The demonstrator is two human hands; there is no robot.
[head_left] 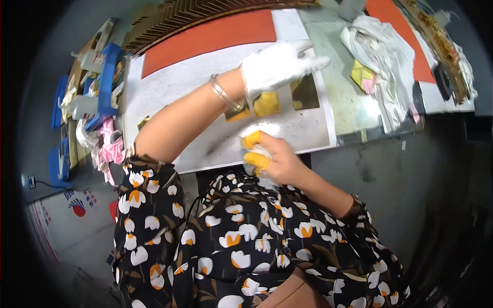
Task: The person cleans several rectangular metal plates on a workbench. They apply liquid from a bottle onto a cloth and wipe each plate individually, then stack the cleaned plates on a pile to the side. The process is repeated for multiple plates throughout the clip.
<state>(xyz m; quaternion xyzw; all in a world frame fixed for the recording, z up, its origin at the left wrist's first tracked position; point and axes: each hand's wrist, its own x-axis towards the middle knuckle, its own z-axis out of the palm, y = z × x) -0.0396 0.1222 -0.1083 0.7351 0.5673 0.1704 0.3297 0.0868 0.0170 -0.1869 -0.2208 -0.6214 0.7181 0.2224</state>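
My left hand, in its white glove, is stretched out over the table with the fingers loose and apart, pointing to my right; I see nothing gripped in it, though it is a little blurred. The glove probably spares the surface from finger marks. Nearer my body, my right hand is curled around a pale wad, perhaps cloth, mostly hidden by my fingers, just off the table's near edge. Yellow finger covers sit on that hand, likely for grip or protection, leaving the rest of it bare. The white sheet spreads beneath my left hand, perhaps to shield the tabletop; just below the glove shows a yellow panel, with a dark panel to its right, and I cannot tell whether either is printed or lying loose. Beyond my left hand, an orange-red mat lies before a row of dark angled pieces, seemingly lined up for easy counting or picking. White cloth lies heaped to the right of my left hand, and the blue tray stands well to its left, seemingly placed aside from where I'm working.
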